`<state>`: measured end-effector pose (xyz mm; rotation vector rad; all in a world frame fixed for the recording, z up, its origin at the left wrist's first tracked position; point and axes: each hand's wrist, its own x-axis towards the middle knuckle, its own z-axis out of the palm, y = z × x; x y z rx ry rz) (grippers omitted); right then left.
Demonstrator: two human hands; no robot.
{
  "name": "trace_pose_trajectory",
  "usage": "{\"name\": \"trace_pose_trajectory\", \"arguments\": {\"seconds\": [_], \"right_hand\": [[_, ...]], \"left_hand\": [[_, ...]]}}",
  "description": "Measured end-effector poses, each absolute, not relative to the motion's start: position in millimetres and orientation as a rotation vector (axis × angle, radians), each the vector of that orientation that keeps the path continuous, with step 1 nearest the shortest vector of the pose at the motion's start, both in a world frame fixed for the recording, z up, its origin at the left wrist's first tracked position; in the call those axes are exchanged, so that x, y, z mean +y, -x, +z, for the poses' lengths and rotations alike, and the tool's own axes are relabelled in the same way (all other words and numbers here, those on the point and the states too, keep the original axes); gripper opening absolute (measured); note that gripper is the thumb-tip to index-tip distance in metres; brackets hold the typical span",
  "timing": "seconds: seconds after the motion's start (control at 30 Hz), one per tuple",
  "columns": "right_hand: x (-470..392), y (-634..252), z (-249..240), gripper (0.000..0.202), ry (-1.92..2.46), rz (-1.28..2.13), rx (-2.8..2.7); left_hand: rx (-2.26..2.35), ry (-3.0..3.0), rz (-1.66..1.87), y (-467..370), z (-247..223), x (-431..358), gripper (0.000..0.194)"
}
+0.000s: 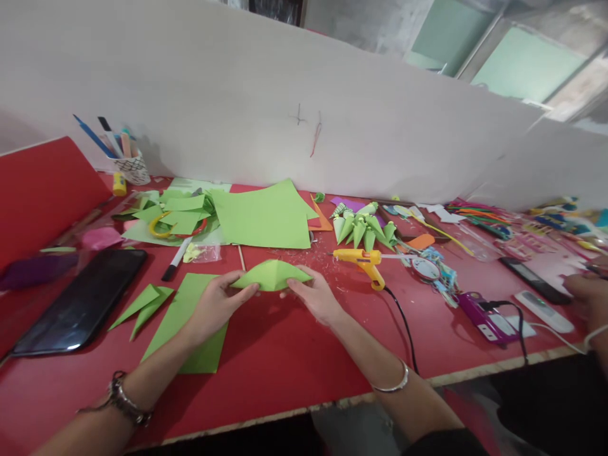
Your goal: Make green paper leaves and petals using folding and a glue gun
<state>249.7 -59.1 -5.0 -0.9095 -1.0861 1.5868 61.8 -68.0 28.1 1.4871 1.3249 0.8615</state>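
Observation:
A piece of folded green paper (274,275) is held up between both hands, slightly above the red tabletop. My left hand (223,296) pinches its left end, the thumb lying on the near side. Its right end is in the grip of my right hand (317,294), again with the thumb in front. Most of the other fingers are hidden behind the paper. Beneath my left forearm lies a flat green sheet (202,348). Two folded green paper pieces (145,307) rest to the left of that sheet.
A yellow glue gun (363,258) with a black cord lies to the right, near green paper cones (363,228). A black phone (83,301), a marker (177,258) and a pen cup (132,168) are leftward. A purple power strip (489,320) and another person's hand (586,288) are rightward.

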Motion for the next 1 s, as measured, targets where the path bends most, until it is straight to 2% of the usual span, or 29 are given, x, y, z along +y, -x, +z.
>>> {"name": "trace_pose_trajectory", "arguments": {"seconds": [0.2, 0.4, 0.57, 0.7, 1.0], "right_hand": [[-61, -251, -4, 0.028, 0.835, 1.614, -1.091], [-68, -246, 4, 0.028, 1.006, 1.539, -1.299], [-68, -238, 4, 0.027, 1.047, 1.512, -1.248], [-67, -237, 3, 0.024, 1.056, 1.497, -1.273], [-69, -242, 6, 0.022, 1.073, 1.444, -1.425]], "left_hand": [[1.240, -1.471, 0.900, -63, 23, -69, 0.022], [1.286, -1.465, 0.861, -61, 22, -70, 0.024], [1.246, -1.262, 1.053, -63, 15, -72, 0.043], [1.222, -1.302, 0.938, -71, 14, -74, 0.024], [1.325, -1.391, 0.868, -78, 21, -77, 0.026]]}}
